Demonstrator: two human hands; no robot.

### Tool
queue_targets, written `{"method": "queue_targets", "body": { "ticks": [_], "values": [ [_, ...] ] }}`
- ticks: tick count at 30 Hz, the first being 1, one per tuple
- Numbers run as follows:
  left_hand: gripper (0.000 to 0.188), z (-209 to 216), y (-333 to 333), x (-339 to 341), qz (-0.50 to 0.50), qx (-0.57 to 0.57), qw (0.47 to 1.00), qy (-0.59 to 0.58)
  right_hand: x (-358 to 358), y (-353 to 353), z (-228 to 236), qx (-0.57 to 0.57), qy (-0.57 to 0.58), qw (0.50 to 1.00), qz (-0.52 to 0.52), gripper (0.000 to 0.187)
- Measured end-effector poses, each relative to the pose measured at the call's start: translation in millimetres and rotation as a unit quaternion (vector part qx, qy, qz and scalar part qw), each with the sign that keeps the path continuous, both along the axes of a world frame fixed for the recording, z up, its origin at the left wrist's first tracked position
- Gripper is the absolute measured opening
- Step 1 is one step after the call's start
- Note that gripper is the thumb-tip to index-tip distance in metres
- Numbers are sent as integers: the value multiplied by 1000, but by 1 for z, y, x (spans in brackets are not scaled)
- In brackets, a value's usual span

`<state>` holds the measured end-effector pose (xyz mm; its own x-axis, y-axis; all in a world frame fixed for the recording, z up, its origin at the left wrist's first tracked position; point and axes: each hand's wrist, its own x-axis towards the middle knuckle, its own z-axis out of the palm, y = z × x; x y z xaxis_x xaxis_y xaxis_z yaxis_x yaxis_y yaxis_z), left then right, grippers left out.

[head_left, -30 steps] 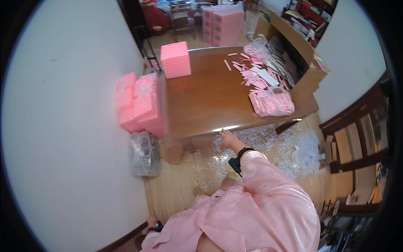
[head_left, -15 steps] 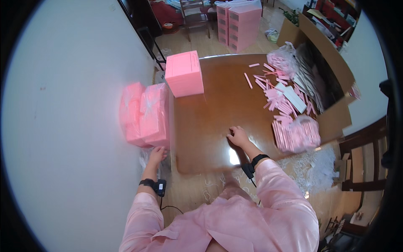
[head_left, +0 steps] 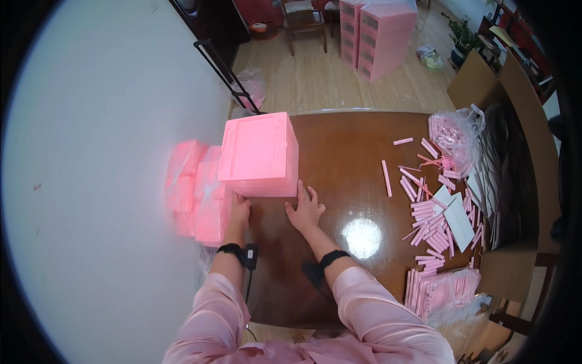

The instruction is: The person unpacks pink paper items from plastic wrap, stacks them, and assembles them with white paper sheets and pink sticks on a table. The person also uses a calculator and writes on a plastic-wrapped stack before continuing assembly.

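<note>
A neat stack of pink flat plastic panels stands on the brown table's left side. My right hand is at its near right corner, thumb and fingers spread, holding nothing. One fingertip reaches up along the stack's side; whether it presses there I cannot tell. At the near left corner is my left hand, between the stack and the wrapped pink bundles. Its fingertips are mostly hidden by the stack's lower edge.
Loose pink tubes and strips, white cards and bagged pink pieces cover the table's right side. An open cardboard box stands beyond them. A white wall is on the left; pink drawer units stand behind the table.
My left hand has risen from beside the wrapped bundles to the stack's near left corner. My right hand has moved left from the bare tabletop to its right corner. The view has shifted.
</note>
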<state>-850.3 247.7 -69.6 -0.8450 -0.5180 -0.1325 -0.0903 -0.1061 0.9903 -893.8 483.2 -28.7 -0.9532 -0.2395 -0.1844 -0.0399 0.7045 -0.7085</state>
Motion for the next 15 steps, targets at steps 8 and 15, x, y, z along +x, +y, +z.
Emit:
{"method": "queue_targets", "body": {
  "ticks": [8, 15],
  "values": [
    [70, 18, 25, 13, -2, -68, 998, 3, 7, 6, -9, -21, 32, 999, 34, 85],
    [79, 14, 79, 150, -155, -190, 968, -50, 118, 94, -16, -27, -11, 998, 59, 89]
  ]
}}
